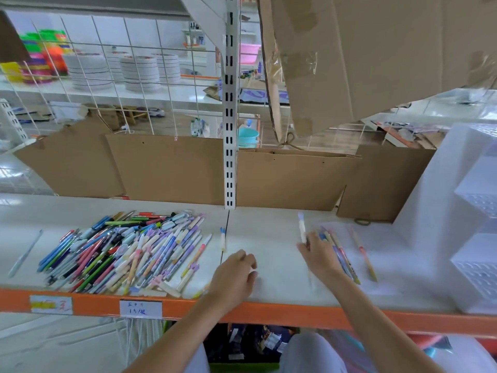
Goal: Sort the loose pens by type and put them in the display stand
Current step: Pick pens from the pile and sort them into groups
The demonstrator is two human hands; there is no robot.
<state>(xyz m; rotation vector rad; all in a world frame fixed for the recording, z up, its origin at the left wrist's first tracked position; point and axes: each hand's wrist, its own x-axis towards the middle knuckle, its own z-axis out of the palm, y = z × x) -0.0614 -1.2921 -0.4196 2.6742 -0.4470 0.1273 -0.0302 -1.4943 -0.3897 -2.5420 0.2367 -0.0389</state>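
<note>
Left hand (236, 275) idle, curled, empty | right hand (318, 254) on sorted pens (339, 253), grip unclear | next: pile (126, 251), then stand (473, 211).

On the orange front edge of the shelf (242, 312) in front of you there are two paper labels. The white label (140, 309) carries handwriting in blue; you can make out what looks like "15/" on its lower line, followed by a character too blurred to read, and the upper line is not legible. The other label (51, 304), to its left, shows a yellow smear and a red mark you cannot read.
</note>
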